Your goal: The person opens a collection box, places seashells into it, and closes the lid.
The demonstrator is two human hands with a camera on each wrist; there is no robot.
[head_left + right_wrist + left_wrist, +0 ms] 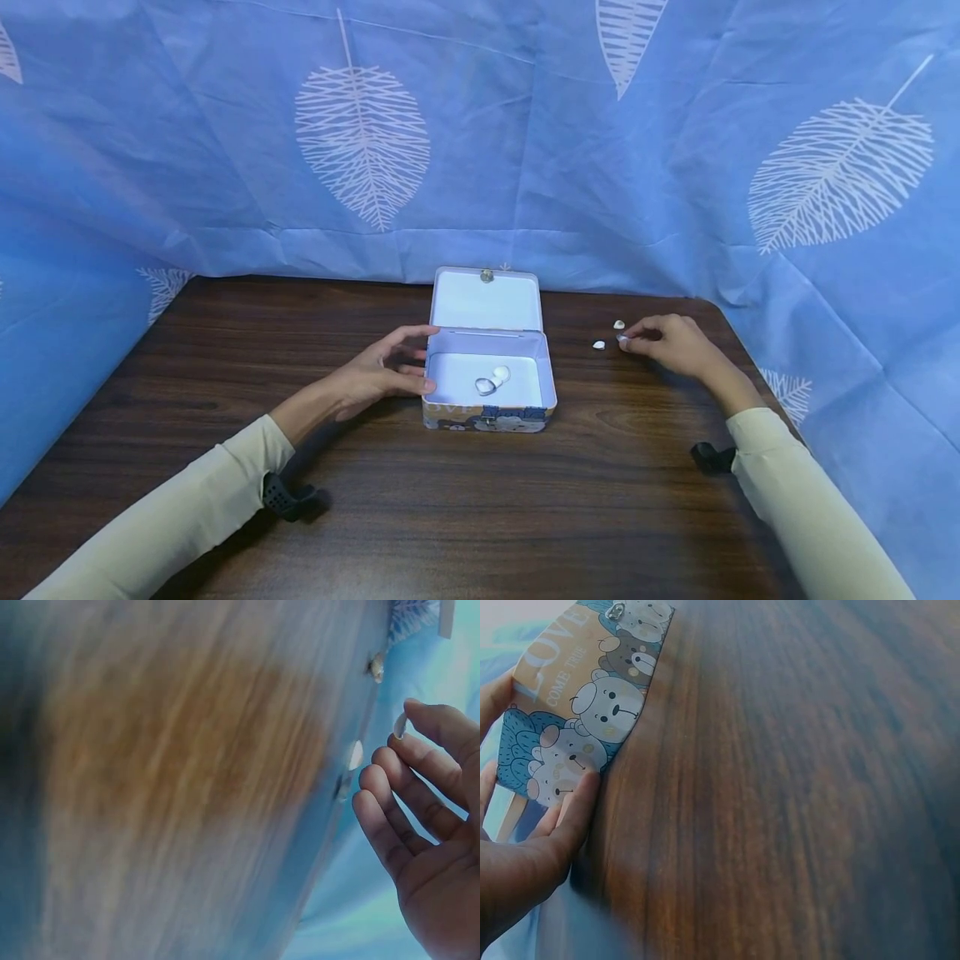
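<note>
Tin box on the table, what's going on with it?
A person's left hand holds the left side of the open tin box, while the right hand pinches a small pale piece off to its right. More loose pieces lie on the table nearby; other pieces are inside the box.

Near three o'clock, the right grip (450, 847) pinches a thin white bit (400, 726). On the stripy brown table (180, 750) sit a pale lump (377, 668) near two o'clock and a white piece (355, 754) nearer three.
</note>
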